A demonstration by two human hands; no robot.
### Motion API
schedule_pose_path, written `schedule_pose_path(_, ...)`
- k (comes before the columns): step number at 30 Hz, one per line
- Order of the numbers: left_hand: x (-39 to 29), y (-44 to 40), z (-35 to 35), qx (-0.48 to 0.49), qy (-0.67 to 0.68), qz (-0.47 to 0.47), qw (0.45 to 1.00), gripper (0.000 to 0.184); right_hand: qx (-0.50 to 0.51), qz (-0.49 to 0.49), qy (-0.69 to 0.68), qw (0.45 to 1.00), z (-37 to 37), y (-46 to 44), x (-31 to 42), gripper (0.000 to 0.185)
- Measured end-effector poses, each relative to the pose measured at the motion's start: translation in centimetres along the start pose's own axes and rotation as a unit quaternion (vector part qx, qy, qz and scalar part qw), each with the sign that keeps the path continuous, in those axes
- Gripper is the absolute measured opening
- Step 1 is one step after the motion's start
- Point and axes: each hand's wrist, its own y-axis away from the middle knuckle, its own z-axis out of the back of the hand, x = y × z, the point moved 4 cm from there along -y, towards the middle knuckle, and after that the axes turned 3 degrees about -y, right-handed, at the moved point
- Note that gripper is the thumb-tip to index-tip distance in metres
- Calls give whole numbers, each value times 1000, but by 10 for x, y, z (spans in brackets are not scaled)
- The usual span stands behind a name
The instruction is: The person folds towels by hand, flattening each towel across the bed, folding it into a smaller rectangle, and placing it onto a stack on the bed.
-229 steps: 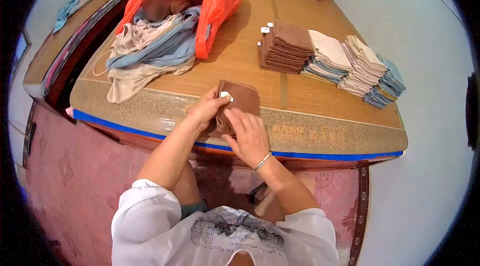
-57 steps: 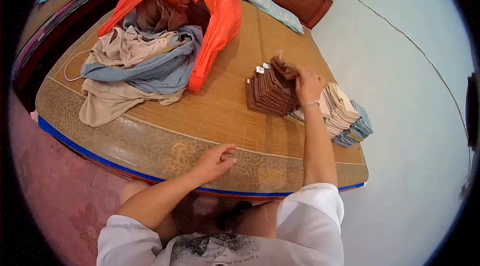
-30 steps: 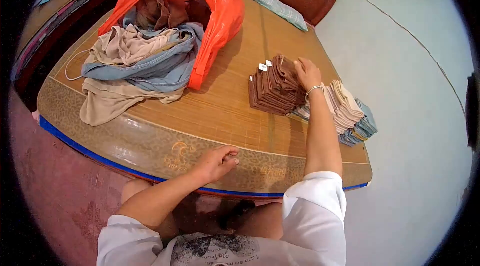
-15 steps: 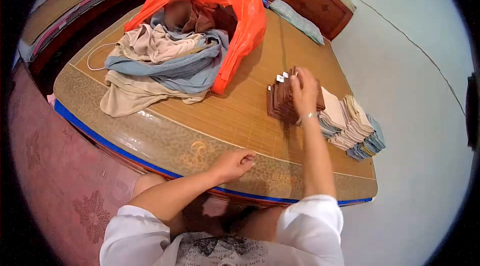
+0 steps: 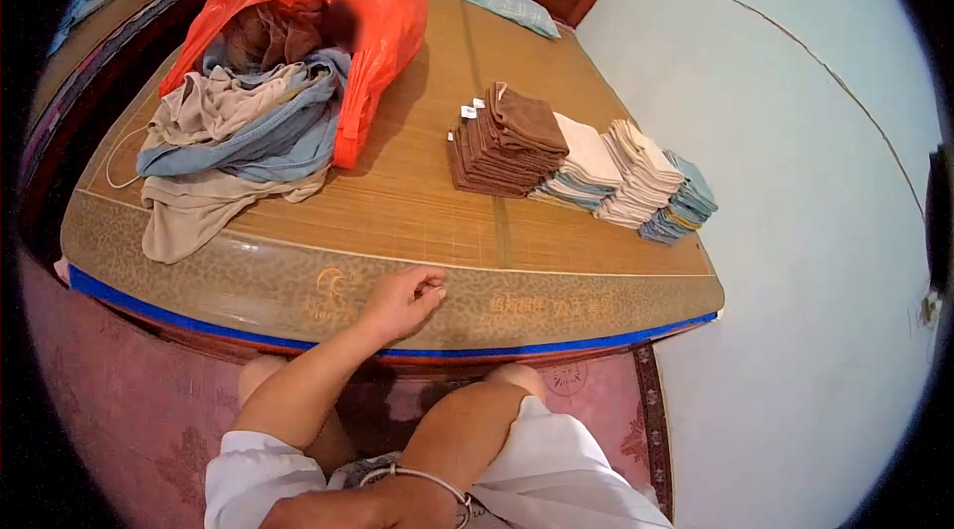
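Resting in and before a glossy red plastic bag (image 5: 390, 27), loose beige and blue-grey cloths (image 5: 238, 147) are spread. A gold crescent emblem (image 5: 329, 281) is printed on the leopard-patterned mat border (image 5: 248, 271). The right arm is folded across the body; the right hand (image 5: 333, 509) is cropped, its grip undeterminable. The left hand (image 5: 405, 301) is held over the border, fingers loosely half-curled. White tags (image 5: 468, 113), unreadable, are exposed on the folded brown cloth stack (image 5: 527, 122), positioned beside folded cream and blue stacks (image 5: 648, 147).
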Motion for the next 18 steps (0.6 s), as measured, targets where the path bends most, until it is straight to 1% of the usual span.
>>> schedule_pose_path(2,2,2,0,20,-18,6,1000,32,-30,-98,-70,992,-5,3,-17,25)
schedule_pose_path(3,4,1,0,15,-20,11,1000,32,-27,-100,-76,992,-5,4,-19,25)
schedule_pose_path(5,5,2,-2,19,-38,1,999,32,16,-158,-122,980,-9,7,-27,24)
schedule_pose_path(6,6,2,-1,13,-41,5,999,32,21,-159,-124,979,-10,7,-28,24)
schedule_pose_path(13,3,0,-2,15,-54,8,998,33,-16,-41,-53,998,-15,18,-21,28)
schedule_pose_path(14,3,0,-3,18,-35,15,999,33,-23,-31,-47,998,-14,22,-21,29)
schedule_pose_path(15,3,0,-3,22,-17,22,999,33,-20,-29,-49,998,-13,26,-20,29)
schedule_pose_path(17,9,-1,-6,17,-34,20,999,33,27,-77,-35,996,-9,36,-23,34)
schedule_pose_path(18,8,-1,-5,15,-47,14,999,33,36,-79,-39,995,-6,39,-21,34)
